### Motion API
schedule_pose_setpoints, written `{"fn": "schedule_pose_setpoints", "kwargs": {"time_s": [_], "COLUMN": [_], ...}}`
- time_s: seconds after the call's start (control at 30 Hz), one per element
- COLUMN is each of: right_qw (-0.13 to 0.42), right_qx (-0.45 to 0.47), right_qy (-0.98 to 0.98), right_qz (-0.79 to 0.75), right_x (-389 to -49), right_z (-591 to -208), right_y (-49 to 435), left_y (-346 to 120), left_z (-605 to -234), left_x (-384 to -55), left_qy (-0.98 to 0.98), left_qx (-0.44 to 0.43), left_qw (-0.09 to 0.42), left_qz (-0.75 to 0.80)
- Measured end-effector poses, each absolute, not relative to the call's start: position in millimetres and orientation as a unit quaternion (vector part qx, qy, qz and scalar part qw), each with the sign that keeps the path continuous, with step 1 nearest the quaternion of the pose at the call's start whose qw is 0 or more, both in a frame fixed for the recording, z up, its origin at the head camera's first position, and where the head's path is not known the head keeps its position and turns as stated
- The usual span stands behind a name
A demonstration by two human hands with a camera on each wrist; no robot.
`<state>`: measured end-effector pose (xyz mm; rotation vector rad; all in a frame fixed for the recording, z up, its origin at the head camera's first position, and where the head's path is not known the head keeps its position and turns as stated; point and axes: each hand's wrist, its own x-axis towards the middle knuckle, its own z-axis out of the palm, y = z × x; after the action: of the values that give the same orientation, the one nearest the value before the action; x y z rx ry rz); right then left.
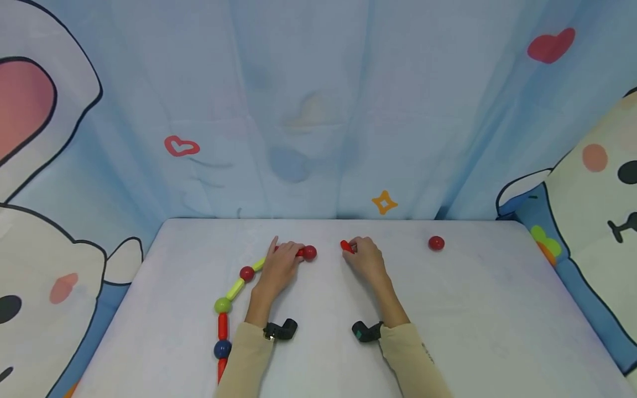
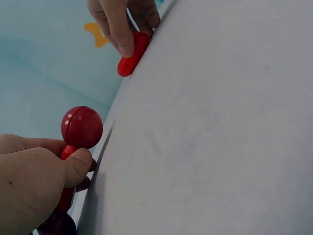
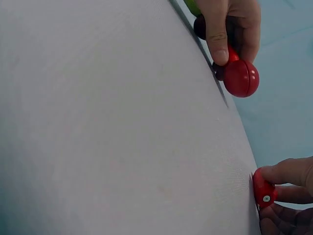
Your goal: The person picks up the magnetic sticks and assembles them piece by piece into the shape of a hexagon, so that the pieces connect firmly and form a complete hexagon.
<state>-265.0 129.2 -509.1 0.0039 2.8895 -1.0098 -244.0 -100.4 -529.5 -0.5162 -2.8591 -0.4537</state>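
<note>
My left hand (image 1: 281,265) pinches a red rod (image 2: 68,152) with a red ball (image 1: 309,253) on its far end. From that hand a chain of rods and balls runs down the left: a red ball (image 1: 246,273), a yellow-green rod (image 1: 235,288), a green ball (image 1: 222,305), a red rod (image 1: 223,326) and a blue ball (image 1: 222,349). My right hand (image 1: 368,258) holds a separate short red rod (image 1: 346,246) between thumb and fingers, apart from the chain. In the right wrist view, a small round metallic spot shows on the end of this rod (image 3: 264,188).
A loose red ball (image 1: 436,243) lies at the back right of the white table (image 1: 478,309). Behind the table's far edge hangs a light blue curtain (image 1: 318,182) with printed figures. The chain's near end passes beside my left sleeve (image 1: 244,359).
</note>
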Motion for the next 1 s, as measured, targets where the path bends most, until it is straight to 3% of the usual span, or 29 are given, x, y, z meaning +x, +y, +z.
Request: {"fn": "schedule_pose_setpoints", "kwargs": {"time_s": [0.43, 1.0], "right_qw": [0.052, 0.126], "right_qx": [0.004, 0.052], "right_qy": [0.894, 0.8], "right_qz": [-0.445, -0.585], "right_x": [-260, -260], "right_z": [-517, -519], "right_y": [129, 137], "left_y": [-96, -88], "left_z": [-531, -532], "left_x": [-251, -253], "left_qy": [-0.962, -0.956], "left_qx": [-0.205, -0.219], "left_qw": [0.122, 0.097], "left_qz": [-0.134, -0.166]}}
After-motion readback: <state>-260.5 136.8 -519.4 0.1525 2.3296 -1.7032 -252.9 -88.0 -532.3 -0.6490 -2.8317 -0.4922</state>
